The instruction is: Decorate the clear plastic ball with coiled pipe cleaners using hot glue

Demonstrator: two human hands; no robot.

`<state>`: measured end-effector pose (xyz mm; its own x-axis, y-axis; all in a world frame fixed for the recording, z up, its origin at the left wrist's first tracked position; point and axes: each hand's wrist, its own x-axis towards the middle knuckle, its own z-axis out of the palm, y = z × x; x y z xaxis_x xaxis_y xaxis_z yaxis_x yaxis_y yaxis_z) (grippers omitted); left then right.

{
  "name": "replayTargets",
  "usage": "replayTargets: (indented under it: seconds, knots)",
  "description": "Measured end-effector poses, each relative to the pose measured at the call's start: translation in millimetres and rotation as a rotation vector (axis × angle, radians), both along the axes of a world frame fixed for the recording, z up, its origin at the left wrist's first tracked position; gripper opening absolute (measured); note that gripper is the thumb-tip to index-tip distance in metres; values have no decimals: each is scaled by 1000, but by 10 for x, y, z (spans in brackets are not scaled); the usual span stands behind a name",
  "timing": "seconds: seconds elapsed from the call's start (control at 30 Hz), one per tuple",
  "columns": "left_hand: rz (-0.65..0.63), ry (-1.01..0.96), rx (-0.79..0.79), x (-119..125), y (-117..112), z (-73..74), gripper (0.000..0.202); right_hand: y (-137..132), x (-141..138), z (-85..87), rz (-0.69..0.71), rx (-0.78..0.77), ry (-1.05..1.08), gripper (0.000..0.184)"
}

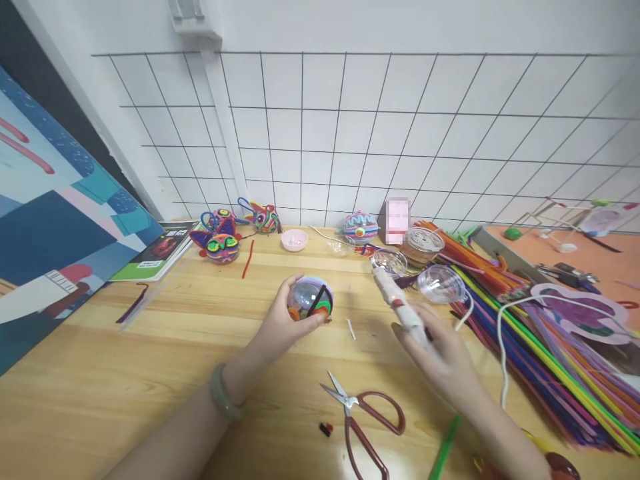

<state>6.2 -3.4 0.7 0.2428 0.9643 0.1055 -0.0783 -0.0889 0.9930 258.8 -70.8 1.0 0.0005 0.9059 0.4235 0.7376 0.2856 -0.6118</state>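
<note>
My left hand [280,327] is closed round a clear plastic ball [310,300] partly wrapped in coloured pipe cleaners, resting it on the wooden table [150,360]. My right hand [440,353] grips a white glue gun [400,303] whose nozzle points up and left, a short way right of the ball. Its white cord [501,333] trails off to the right. Red-handled scissors [367,420] lie open near the table's front edge, between my forearms.
A large pile of coloured pipe cleaners [540,347] covers the right side. Clear half-shells [440,283] and a pink bowl [294,239] sit behind. Finished pipe-cleaner figures [220,243] stand by the wire grid wall [350,133]. A painted board [55,227] leans at left.
</note>
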Motion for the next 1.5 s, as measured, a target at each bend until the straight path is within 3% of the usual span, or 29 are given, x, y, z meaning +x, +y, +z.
replayTargets:
  seconds: [0.17, 0.43, 1.5]
  knots:
    - [90, 76, 24, 7, 2, 34, 76, -188, -127, 65, 102, -163, 279, 29]
    - [103, 95, 34, 2, 23, 45, 77, -286, -238, 115, 272, -257, 258, 22]
    - [49, 97, 71, -2, -15, 42, 74, -253, -294, 154, 278, -269, 270, 22]
